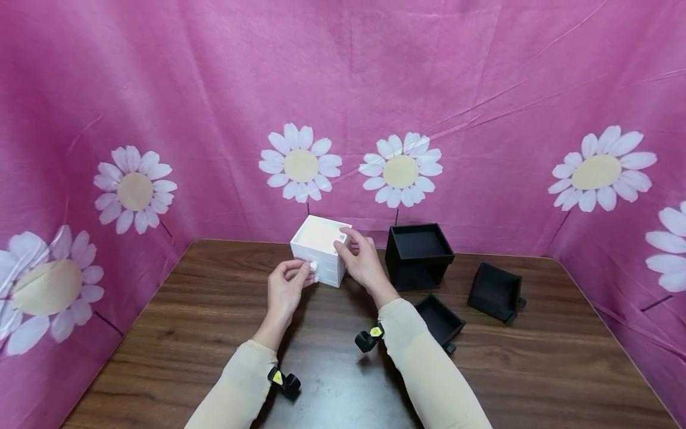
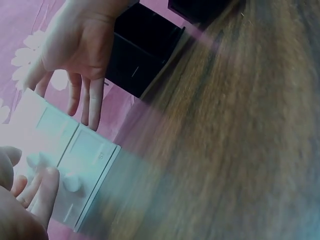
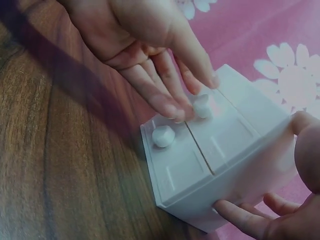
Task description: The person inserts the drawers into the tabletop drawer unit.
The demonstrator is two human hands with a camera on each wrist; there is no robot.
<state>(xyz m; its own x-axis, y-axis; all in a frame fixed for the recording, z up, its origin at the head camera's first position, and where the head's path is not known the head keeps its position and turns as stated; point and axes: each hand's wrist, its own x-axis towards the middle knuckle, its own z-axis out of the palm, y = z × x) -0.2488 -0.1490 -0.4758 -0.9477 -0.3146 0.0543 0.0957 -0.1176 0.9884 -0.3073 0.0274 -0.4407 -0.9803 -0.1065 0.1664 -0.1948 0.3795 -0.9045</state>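
Note:
A small white drawer box [image 1: 317, 253] stands on the table, its two stacked drawers flush with the front. Each drawer has a round knob; the upper knob [image 3: 202, 106] sits between the thumb and fingers of my left hand [image 1: 286, 289], with the fingertips right beside it and the thumb slightly apart. The lower knob [image 3: 163, 136] shows free of the hand. My right hand [image 1: 365, 262] rests against the box's right side and top edge, fingers spread and fairly straight along the side wall in the left wrist view.
To the right stands a black box frame [image 1: 420, 262] with an open front. One black drawer [image 1: 440, 322] lies by the right sleeve, and another black drawer [image 1: 494, 292] lies farther right. A pink flowered curtain [image 1: 343, 71] surrounds the wooden table [image 1: 177, 333].

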